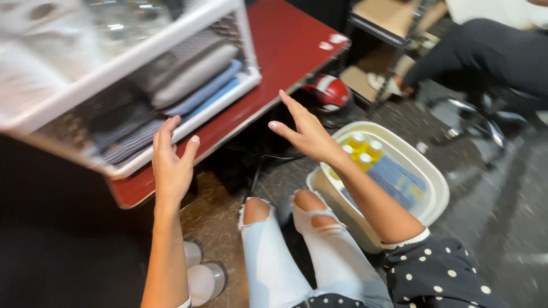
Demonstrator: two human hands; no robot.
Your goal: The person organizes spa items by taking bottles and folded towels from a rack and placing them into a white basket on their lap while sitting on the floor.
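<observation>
Both hands are open and hold nothing. The left hand hovers just beside the white rack of folded clothes. The right hand hangs at ten o'clock of the basket.

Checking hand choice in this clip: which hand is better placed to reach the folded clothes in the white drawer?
Probably the left hand: it is open beside the white drawer front, close to the folded clothes. The right hand, also open, hangs beyond the red table edge, above the floor.
</observation>
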